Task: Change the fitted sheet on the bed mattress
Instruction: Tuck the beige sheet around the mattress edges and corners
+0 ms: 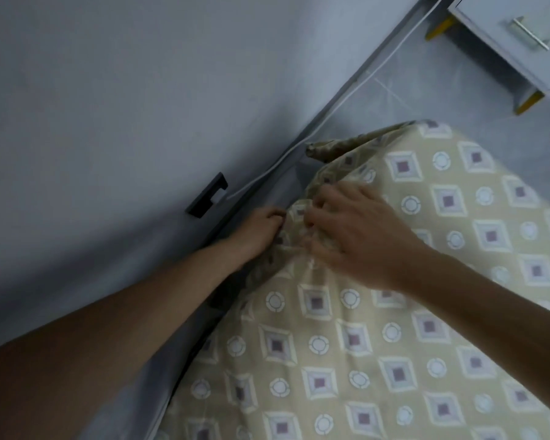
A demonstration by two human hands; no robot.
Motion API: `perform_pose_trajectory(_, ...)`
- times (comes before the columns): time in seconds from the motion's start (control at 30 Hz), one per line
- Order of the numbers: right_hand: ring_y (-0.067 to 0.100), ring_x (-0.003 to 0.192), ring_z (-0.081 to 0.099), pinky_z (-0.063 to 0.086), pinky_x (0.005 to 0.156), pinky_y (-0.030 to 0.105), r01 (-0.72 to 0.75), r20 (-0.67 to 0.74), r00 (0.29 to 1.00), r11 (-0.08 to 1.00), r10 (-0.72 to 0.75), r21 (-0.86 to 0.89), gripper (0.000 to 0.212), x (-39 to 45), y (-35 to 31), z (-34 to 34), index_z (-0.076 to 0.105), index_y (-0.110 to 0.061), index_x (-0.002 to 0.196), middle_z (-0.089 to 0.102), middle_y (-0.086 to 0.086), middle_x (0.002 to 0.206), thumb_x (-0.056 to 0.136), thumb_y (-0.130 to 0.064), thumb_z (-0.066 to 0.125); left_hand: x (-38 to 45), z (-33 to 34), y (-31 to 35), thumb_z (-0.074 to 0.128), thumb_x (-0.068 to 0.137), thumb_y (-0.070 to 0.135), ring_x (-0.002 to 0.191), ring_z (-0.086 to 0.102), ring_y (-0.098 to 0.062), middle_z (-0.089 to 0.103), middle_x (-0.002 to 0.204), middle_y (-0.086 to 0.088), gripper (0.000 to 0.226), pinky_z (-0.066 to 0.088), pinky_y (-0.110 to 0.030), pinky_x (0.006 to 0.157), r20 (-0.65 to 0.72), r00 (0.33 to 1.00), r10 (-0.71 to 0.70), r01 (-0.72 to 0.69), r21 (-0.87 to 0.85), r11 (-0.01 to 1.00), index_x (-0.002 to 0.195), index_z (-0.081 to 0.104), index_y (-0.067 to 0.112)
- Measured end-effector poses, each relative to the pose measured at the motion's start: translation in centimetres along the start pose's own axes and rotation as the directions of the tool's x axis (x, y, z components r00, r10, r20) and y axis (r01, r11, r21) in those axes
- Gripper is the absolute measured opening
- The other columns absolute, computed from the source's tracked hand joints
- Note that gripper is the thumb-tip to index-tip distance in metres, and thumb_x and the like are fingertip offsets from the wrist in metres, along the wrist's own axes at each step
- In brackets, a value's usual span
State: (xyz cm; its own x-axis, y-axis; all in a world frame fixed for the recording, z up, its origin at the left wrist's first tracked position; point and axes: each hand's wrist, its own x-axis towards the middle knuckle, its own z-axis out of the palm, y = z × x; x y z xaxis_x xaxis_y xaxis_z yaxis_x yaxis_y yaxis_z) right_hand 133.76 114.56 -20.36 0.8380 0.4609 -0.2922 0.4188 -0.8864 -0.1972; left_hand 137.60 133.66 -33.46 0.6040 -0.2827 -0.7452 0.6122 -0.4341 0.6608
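The fitted sheet (378, 328) is tan with a pattern of diamonds and little circles, and it covers the top of the mattress (458, 185), which fills the lower right part of the view. Near the mattress corner by the wall (108, 90) the sheet is bunched up and wrinkled, and a loose fold of it sticks out toward the wall. The left hand (261, 230) reaches down into the gap between the wall and the side of the mattress. Its fingers are curled at the edge of the sheet, and its grip seems to have hold of the cloth there, though the fingertips are partly hidden. The right hand (356, 230) lies on top of the bunched sheet just beside the left hand. Its fingers are bent and dig into the wrinkles, pinching the cloth. This part is a bit blurry. A white cable (346, 87) runs along the bottom of the wall to a dark plug box (207, 195) on the wall near the left hand. At the top right stands a white cabinet (521, 49) with a metal handle (529, 33) and yellow feet, on the grey floor (442, 90), well apart from the hands.
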Motion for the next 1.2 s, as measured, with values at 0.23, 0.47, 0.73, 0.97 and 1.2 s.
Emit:
perform_pose_trajectory(0.23, 0.037, 0.13, 0.042, 0.036, 0.108, 0.055, -0.453, -0.201, 0.854, 0.875, 0.481, 0.169, 0.054, -2.4, 12.0, -1.5, 0.047, -0.034, 0.148, 0.043, 0.006, 0.148, 0.097, -0.053, 0.039, -6.9, 6.5, 8.4, 0.058, 0.085, 0.072, 0.095, 0.071, -0.018, 0.076, 0.097, 0.004, 0.051, 0.056, -0.043, 0.094, 0.002, 0.993, 0.119, -0.119, 0.019, 0.993, 0.095, 0.075, 0.025)
perform_pose_trajectory(0.47, 0.035, 0.114, 0.046, 0.036, 0.095, 0.049, -0.554, -0.309, 0.771, 0.826, 0.556, 0.105, 0.05, -0.6, 12.4, 1.8, 0.052, -0.03, 0.14, 0.048, 0.006, 0.137, 0.096, -0.054, 0.044, -5.4, 7.6, 6.7, 0.035, 0.088, 0.087, 0.08, 0.067, -0.012, 0.07, 0.086, 0.013, 0.065, 0.055, -0.035, 0.069, -0.238, 0.872, 0.427, -0.178, 0.658, 0.731, 0.095, 0.066, 0.03)
perform_pose_trajectory(0.73, 0.035, 0.109, 0.049, 0.038, 0.091, 0.048, -0.562, -0.255, 0.782, 0.82, 0.569, 0.107, 0.056, -1.0, 12.8, 2.0, 0.055, -0.026, 0.141, 0.052, 0.009, 0.135, 0.094, -0.057, 0.047, -4.9, 8.5, 6.3, 0.04, 0.09, 0.077, 0.089, 0.071, -0.022, 0.075, 0.094, 0.005, 0.056, 0.056, -0.039, 0.072, -0.244, 0.873, 0.423, -0.122, 0.73, 0.673, 0.103, 0.066, 0.03)
perform_pose_trajectory(0.97, 0.034, 0.113, 0.046, 0.035, 0.094, 0.048, -0.556, -0.204, 0.798, 0.823, 0.567, 0.116, 0.055, -0.5, 13.0, 1.8, 0.054, -0.024, 0.138, 0.05, 0.01, 0.136, 0.093, -0.055, 0.048, -4.3, 8.6, 7.1, 0.034, 0.086, 0.078, 0.092, 0.072, -0.027, 0.077, 0.098, 0.001, 0.068, 0.055, -0.035, 0.074, -0.248, 0.894, 0.373, -0.058, 0.762, 0.646, 0.113, 0.071, 0.028)
perform_pose_trajectory(1.2, 0.036, 0.118, 0.049, 0.037, 0.096, 0.048, -0.549, -0.219, 0.789, 0.819, 0.574, 0.168, 0.056, -1.1, 12.9, 1.1, 0.055, -0.023, 0.141, 0.052, 0.013, 0.14, 0.096, -0.054, 0.048, -4.8, 8.5, 7.0, 0.043, 0.085, 0.072, 0.093, 0.072, -0.032, 0.078, 0.101, -0.003, 0.062, 0.045, -0.028, 0.07, -0.231, 0.894, 0.384, -0.123, 0.698, 0.706, 0.112, 0.073, 0.025)
